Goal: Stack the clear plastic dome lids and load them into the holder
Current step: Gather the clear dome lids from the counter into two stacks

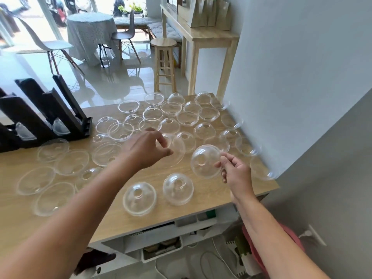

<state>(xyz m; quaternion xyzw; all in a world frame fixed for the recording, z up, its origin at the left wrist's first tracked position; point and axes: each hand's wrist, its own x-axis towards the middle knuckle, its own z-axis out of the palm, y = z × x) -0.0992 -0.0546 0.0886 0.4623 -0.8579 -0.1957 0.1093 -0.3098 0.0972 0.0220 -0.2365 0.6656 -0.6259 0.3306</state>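
Several clear plastic dome lids (pixel 140 195) lie scattered over the wooden table (pixel 181 210), some dome-up, some upside down. My left hand (pixel 148 149) pinches the rim of one tilted dome lid (pixel 177 152) above the table's middle. Just to the right, my right hand (pixel 234 173) holds another dome lid (pixel 204 161) by its edge, its hole facing me. The black slotted holder (pixel 52 111) stands at the table's back left, with a few lids showing low in its slots.
A grey wall runs close along the table's right edge. Past the far edge stand a wooden stool (pixel 164 63) and a wooden side table. Open shelves with boxes and cables sit under the tabletop at the front.
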